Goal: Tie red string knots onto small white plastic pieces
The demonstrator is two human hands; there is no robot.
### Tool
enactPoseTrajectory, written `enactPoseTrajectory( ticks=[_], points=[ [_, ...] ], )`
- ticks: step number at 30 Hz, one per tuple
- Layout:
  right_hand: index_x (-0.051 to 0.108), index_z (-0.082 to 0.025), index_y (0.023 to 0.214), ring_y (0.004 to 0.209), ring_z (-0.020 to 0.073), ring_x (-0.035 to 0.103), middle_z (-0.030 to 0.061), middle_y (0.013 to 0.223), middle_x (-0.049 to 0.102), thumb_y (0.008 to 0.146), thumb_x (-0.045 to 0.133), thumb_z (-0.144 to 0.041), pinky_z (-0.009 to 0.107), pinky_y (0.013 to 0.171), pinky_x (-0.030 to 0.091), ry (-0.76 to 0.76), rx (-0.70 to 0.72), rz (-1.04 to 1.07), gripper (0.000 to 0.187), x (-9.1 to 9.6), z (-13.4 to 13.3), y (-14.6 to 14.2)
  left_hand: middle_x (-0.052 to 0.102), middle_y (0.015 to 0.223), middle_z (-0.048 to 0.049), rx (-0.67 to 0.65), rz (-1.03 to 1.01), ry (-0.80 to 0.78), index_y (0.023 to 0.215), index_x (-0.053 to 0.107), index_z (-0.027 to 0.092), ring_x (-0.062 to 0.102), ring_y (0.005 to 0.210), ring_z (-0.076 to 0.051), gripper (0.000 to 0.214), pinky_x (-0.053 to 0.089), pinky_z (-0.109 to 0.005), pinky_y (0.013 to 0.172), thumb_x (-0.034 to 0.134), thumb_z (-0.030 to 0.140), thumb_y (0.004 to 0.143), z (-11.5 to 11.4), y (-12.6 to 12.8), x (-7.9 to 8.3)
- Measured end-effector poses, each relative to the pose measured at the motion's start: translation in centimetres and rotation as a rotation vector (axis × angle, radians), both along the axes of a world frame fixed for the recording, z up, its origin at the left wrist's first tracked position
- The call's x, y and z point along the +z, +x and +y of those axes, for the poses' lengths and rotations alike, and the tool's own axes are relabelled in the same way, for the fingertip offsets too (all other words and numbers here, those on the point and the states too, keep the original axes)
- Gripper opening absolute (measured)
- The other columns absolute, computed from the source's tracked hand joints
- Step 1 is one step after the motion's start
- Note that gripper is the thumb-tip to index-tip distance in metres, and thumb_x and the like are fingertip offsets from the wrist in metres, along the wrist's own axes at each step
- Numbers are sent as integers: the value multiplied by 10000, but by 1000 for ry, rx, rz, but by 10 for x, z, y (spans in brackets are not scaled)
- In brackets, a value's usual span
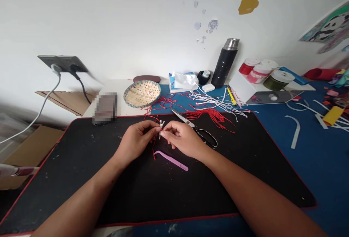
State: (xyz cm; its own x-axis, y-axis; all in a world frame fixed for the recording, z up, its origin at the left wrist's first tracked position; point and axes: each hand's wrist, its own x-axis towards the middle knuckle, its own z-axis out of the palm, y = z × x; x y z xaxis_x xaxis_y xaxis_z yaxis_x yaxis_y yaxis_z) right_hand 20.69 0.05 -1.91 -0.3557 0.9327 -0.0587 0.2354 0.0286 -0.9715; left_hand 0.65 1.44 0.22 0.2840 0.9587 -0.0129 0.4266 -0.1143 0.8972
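Note:
Over the middle of a black mat [207, 193], my left hand [136, 137] and my right hand [182, 137] meet with thumbs and fingers pinched. Between the fingertips is a small piece of white cord [161, 124] with red cord around it. A loose red cord end [153, 149] hangs below my left fingers. Purple curved tweezers [173, 161] lie on the mat just below my hands. Black-handled scissors [188, 122] lie behind my right hand, partly hidden by it.
Red cords [212, 117] and white cords [218, 100] are spread behind the scissors. A woven basket [142, 94], a tissue pack [184, 81], a black flask [225, 64] and a yellow cutter [231, 95] stand or lie toward the wall. Paint jars [278, 80] sit at the right.

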Motion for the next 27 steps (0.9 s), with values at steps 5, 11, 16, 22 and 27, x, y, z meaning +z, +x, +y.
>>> enactPoseTrajectory(
  ticks=[5,11,16,22,27],
  points=[
    [631,-208,940,564,106,604,-20,759,650,1005,603,-418,234,559,446,6,-1,-10,222,1,-1,0,719,739,-9,-27,83,94,853,763,214,612,659,-172,301,453,-249,610,624,453,970,-2,0,-1],
    [629,-206,918,564,101,603,-33,735,629,1010,580,-341,222,563,452,6,10,-25,171,1,-1,1,723,771,-5,-160,51,31,951,764,217,624,653,-171,237,484,-251,621,609,395,976,-1,-3,3],
    [619,-205,919,557,104,597,-33,728,618,1021,559,-336,220,554,440,0,18,-42,177,3,-2,0,761,878,-9,-214,158,178,941,743,233,679,761,-182,168,498,-264,735,596,304,982,2,-9,6],
    [595,-211,842,565,123,548,-46,633,566,1029,536,-291,243,579,362,116,31,-204,212,15,-6,0,772,913,-24,-178,221,288,923,723,225,701,825,-198,178,492,-280,757,559,253,986,-1,-7,7],
    [554,-212,788,612,129,499,-36,675,556,1006,531,-247,261,590,296,250,19,-267,222,16,-6,-4,762,862,-20,-153,208,327,889,701,226,698,778,-194,180,499,-277,724,540,204,965,-3,-6,6]
  ],
)
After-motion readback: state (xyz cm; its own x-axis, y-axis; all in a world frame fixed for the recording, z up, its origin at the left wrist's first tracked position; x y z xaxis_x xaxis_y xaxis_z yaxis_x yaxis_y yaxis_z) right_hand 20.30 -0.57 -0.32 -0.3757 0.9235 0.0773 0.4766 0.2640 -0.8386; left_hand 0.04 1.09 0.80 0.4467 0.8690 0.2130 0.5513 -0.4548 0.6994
